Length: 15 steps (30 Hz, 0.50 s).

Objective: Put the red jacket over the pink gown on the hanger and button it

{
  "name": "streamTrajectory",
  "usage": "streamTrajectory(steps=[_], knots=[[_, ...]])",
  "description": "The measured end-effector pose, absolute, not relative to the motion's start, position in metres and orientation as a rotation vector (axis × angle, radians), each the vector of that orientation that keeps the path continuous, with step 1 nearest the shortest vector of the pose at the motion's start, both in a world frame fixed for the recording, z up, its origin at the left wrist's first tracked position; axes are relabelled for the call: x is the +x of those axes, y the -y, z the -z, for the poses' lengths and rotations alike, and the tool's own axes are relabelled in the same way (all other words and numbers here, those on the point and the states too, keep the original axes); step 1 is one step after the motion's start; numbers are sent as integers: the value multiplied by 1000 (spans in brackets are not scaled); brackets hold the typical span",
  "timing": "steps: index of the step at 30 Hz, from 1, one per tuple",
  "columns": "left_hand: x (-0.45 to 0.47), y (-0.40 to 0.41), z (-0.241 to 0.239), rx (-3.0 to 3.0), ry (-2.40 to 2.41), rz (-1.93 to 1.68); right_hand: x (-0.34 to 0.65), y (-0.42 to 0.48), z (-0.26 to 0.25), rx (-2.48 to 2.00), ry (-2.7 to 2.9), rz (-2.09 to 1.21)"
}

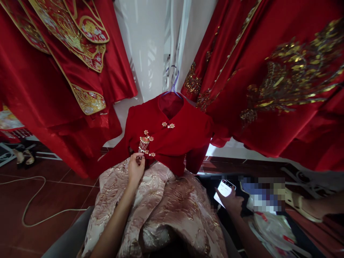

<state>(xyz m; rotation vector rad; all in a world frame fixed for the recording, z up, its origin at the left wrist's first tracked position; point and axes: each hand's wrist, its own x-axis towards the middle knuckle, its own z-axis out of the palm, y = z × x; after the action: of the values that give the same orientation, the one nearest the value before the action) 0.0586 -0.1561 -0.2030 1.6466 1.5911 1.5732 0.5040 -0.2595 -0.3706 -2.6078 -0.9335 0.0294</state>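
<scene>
A red jacket (176, 143) with a crossed front hangs on a thin purple hanger (174, 87). Gold flower-and-pearl clasps (168, 125) fasten its front, and a fan-shaped brooch (144, 140) trails a beaded tassel. My left hand (136, 168) is closed in a pinch at the tassel's lower end, beside the bottom clasp; what lies between the fingertips is partly hidden. Low on the right, my right hand (232, 200) covers part of a lit phone (225, 190), thumb and fingers around its edges. Pink-gold brocade fabric (161, 200) spreads across my lap under the jacket.
Red embroidered garments (107, 71) hang at left, and a sequinned red one (290, 71) at right. A pale cable (29, 200) curves over the tiled floor. Plastic packets (274, 229) lie beside my right arm. A person's sandalled foot (303, 206) is at far right.
</scene>
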Motion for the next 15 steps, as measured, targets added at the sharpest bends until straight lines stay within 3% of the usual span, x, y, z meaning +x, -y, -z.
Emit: streamTrajectory(steps=[15], knots=[[59,156,202,1647,-1594,-1569,495,260,356,-2574,867,-110]])
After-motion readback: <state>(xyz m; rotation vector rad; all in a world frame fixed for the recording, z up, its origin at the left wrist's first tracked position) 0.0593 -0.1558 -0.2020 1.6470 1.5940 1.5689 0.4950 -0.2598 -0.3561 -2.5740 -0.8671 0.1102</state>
